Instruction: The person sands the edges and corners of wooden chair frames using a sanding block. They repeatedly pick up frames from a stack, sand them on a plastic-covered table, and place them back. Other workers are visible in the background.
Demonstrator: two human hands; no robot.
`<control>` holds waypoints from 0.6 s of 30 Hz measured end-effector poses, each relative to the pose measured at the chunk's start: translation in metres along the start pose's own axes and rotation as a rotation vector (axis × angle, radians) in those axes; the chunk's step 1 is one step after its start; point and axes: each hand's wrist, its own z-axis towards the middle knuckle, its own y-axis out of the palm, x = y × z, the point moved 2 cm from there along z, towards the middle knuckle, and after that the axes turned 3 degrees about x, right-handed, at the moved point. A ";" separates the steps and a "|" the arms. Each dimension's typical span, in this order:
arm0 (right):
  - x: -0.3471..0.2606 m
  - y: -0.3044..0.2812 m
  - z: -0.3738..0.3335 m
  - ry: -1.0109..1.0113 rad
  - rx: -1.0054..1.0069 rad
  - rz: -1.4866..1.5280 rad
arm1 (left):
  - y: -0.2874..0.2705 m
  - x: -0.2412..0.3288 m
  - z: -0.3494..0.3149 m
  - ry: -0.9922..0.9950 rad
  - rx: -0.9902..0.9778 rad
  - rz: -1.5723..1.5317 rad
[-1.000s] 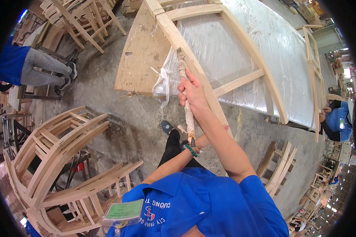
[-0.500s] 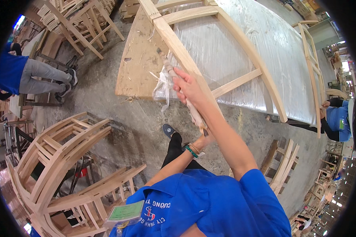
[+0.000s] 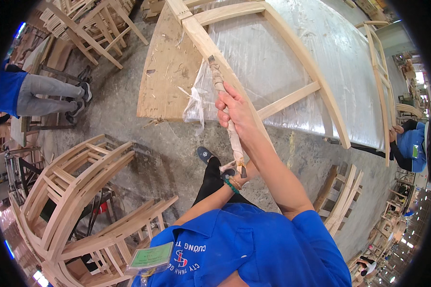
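Observation:
My right hand [image 3: 235,109] is closed round the wrapped middle of a long scraper [image 3: 217,76], its pale cloth binding running most of its length. A dark metal tip shows at each end, the upper one against the edge of a pale wooden chair frame [image 3: 292,40]. The frame lies on a table covered with clear plastic sheeting [image 3: 347,71]. Below the scraper's lower end is my left hand [image 3: 244,175], wearing beaded bracelets at the wrist. My right forearm crosses over it, and its fingers are mostly hidden, so their grip cannot be made out.
Bare board [image 3: 165,81] with wood shavings forms the table's left part. Curved wooden frames [image 3: 76,191] stand at lower left, and wooden strips [image 3: 342,201] lie at right. One person [image 3: 48,93] stands at far left; another [image 3: 414,146] holds a frame at far right.
My right hand and the scraper have shifted slightly right and the scraper stands steeper, its upper tip now at the frame's edge. The lower blade shows more clearly beside my left wrist.

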 end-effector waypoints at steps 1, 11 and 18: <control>-0.001 0.003 0.002 0.000 -0.005 -0.014 | 0.000 0.002 0.001 0.007 0.001 0.010; 0.004 -0.013 0.035 -0.109 -0.131 -0.237 | 0.022 0.031 0.024 0.145 -0.100 0.209; 0.008 -0.012 0.000 -0.018 -0.041 0.005 | 0.000 0.013 0.003 0.017 -0.014 0.053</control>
